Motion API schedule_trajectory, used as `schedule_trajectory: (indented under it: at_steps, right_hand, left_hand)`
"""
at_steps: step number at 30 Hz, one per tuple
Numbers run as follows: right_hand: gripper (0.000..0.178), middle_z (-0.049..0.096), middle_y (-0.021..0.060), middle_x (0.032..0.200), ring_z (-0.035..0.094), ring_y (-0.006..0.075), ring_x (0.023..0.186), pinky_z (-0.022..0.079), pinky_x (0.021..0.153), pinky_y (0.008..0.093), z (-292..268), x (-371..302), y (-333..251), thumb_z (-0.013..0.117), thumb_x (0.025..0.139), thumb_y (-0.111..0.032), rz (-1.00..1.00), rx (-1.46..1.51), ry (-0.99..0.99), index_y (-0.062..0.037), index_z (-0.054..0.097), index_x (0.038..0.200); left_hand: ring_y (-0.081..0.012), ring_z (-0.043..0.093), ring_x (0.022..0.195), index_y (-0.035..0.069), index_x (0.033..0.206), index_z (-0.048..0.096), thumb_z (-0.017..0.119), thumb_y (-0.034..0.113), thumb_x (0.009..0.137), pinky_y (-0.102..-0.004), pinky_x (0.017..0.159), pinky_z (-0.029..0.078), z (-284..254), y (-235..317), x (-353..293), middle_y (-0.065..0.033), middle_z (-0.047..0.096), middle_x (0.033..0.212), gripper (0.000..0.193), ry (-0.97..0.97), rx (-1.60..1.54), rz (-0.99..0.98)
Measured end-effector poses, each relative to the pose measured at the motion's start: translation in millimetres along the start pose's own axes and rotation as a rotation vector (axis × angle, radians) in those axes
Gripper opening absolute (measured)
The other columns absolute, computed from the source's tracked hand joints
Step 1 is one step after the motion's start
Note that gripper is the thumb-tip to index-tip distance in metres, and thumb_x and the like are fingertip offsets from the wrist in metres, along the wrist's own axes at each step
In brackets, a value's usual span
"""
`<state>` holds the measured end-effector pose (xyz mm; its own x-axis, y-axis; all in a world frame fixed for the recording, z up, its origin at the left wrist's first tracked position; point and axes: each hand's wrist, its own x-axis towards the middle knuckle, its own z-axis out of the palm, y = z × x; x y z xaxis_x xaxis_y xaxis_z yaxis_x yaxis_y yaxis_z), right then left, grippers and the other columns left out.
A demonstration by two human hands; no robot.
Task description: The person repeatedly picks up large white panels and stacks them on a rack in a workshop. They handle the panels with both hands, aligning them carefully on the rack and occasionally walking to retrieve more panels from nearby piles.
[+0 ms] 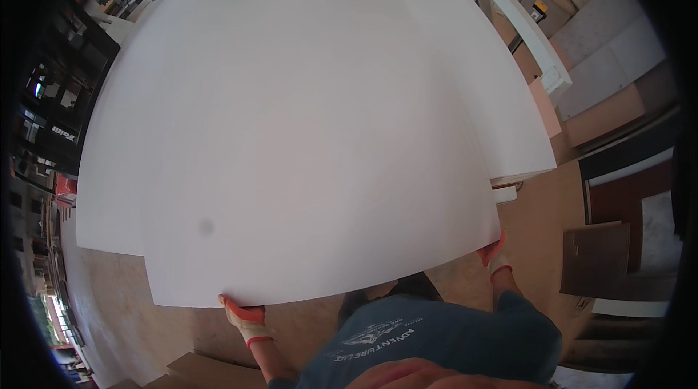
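Note:
A large white board (313, 149) fills most of the view, its near edge toward my body. It lies over another white board or stack (520, 142), whose corners show at the left and right. My left hand (246, 318), in a white glove with red-orange coating and cuff, is closed on the near edge, left of centre. At the near right corner my right hand (494, 252), gloved alike, grips the side edge. The fingers under the board are hidden on both hands. A dark smudge (207, 227) marks the board's surface near the left hand.
Along the right runs a white frame rail (520, 18). Brown cardboard sheets (596, 258) and stacked panels (618, 62) lie beyond it. Dark machinery (65, 91) stands at the left. A cardboard piece (211, 371) lies on the brown floor (109, 280) near me.

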<state>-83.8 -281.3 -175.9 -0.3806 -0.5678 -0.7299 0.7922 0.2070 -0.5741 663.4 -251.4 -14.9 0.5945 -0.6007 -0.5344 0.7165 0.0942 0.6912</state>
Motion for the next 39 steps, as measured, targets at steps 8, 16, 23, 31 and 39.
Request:
schedule_trajectory:
  at_steps: [8, 16, 23, 31, 39]
  right_hand:
    - [0.06, 0.058, 0.004, 0.147, 0.055, 0.0286, 0.134, 0.049, 0.111, 0.0485, 85.5, -11.7, 48.9, 0.047, 0.103, -0.066, -0.123, 0.193, 0.167, -0.0244, 0.054, 0.146]
    - [0.075, 0.063, 0.0111, 0.142, 0.061, 0.0287, 0.127, 0.048, 0.111, 0.0448, 60.7, 60.1, 14.1, 0.053, 0.103, -0.065, -0.382, -0.084, 0.6, -0.0003, 0.061, 0.14]
    - [0.085, 0.066, 0.0047, 0.08, 0.059, 0.0233, 0.069, 0.051, 0.062, 0.0477, 43.3, 100.8, -47.3, 0.061, 0.087, -0.085, -0.328, -0.288, 0.881, -0.0021, 0.074, 0.097]
    - [0.085, 0.066, 0.0105, 0.077, 0.061, 0.0218, 0.073, 0.053, 0.068, 0.0438, 28.1, 148.3, -118.2, 0.056, 0.094, -0.079, -0.441, -0.54, 0.976, 0.0032, 0.076, 0.095]
    - [0.08, 0.069, 0.0104, 0.078, 0.064, 0.025, 0.071, 0.053, 0.066, 0.0455, 25.4, 204.7, -144.1, 0.058, 0.097, -0.072, -0.495, -0.612, 0.987, 0.0052, 0.075, 0.091]
  left_hand:
    - [-0.0225, 0.053, 0.135, 0.012, 0.144, 0.051, 0.048, 0.05, 0.111, -0.0446, 0.113, 0.045, 63.9, -121.4, -47.9, -0.0048, 0.054, 0.148, 0.05, -0.223, 0.078, -0.104]
    - [-0.0352, 0.027, 0.16, 0.003, 0.168, 0.018, 0.046, 0.076, 0.1, -0.0586, 0.126, 0.028, 34.1, -132.1, 51.7, -0.0183, 0.024, 0.173, 0.103, 0.021, 0.256, -0.465]
    - [-0.0301, 0.045, 0.146, 0.022, 0.156, 0.044, 0.059, 0.066, 0.101, -0.056, 0.118, 0.04, 40.3, -134.3, 159.1, -0.0018, 0.048, 0.159, 0.072, -0.257, 0.217, -0.362]
    - [-0.0276, 0.063, 0.071, 0.019, 0.136, 0.058, 0.053, 0.079, 0.097, -0.0412, 0.066, 0.052, 87.6, -168.8, 132.3, -0.0058, 0.071, 0.089, 0.072, -0.084, 0.734, -0.509]
    - [-0.0233, 0.048, 0.048, 0.016, 0.124, 0.061, 0.048, 0.081, 0.097, -0.0363, 0.047, 0.042, 125.9, -189.2, 138.3, -0.0085, 0.055, 0.061, 0.072, 0.075, 0.986, -0.381]
